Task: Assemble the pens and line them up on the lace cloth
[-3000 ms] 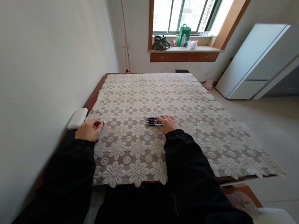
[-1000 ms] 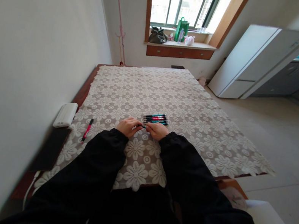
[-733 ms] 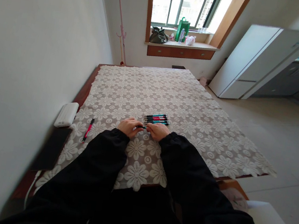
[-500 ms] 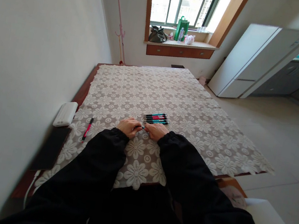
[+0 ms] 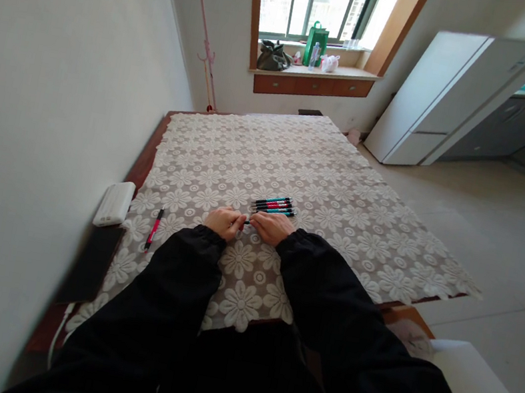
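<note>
Two arms in black sleeves reach forward over a table covered by a white flowered lace cloth [image 5: 345,191]. The left hand [image 5: 223,221] and right hand [image 5: 271,226] meet at the near middle of the cloth, both closed on one small dark pen [image 5: 246,221] held between their fingertips. Just beyond the hands, four more pens [image 5: 274,205] lie side by side on the cloth. A red pen [image 5: 154,228] lies alone near the cloth's left edge, with a white box [image 5: 114,203] just off that edge by the wall.
</note>
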Motion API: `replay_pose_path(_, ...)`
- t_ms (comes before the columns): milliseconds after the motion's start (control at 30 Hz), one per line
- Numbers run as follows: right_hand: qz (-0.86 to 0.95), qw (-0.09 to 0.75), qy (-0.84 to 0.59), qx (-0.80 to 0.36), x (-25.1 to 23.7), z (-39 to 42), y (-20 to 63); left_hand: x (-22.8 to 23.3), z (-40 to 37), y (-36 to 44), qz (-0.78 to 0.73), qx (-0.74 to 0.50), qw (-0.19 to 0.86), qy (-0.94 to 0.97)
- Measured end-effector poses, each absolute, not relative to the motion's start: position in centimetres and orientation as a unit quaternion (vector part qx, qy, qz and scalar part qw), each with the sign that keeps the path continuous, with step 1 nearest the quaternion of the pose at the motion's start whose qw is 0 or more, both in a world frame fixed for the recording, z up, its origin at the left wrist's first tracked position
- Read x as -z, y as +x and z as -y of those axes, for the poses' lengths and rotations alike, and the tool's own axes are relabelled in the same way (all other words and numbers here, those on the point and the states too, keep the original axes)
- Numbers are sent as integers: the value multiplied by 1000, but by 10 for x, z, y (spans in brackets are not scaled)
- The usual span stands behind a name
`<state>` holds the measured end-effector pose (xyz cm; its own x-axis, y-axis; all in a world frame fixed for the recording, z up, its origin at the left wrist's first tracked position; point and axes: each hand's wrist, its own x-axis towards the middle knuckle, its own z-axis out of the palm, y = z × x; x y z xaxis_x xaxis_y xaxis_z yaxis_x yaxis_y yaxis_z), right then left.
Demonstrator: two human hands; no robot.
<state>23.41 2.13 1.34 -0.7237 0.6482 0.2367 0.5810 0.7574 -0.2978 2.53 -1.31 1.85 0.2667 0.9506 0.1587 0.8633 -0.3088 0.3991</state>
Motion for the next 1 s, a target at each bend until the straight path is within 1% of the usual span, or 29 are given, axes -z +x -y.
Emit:
replay_pose_path(133, 922, 186, -317, -122, -15, -22, 234, -18, 13, 25, -583, -183, 119, 783)
replay_pose_path(267, 913, 181, -340, -134, -14, -22, 234, -19, 14, 25, -581, -183, 124, 783)
replay_pose_path(533, 925, 201, -307, -95, -10, -23, 234, -15, 13, 24, -588, -177, 120, 780)
replay_pose_path(733, 920, 194, -321, -113, -9, -25, 234, -16, 13, 25, -590, -168, 124, 780)
replay_pose_path(1000, 924, 209, -303, -102, -15, -23, 235, -9, 10, 22, -537, -260, 127, 792)
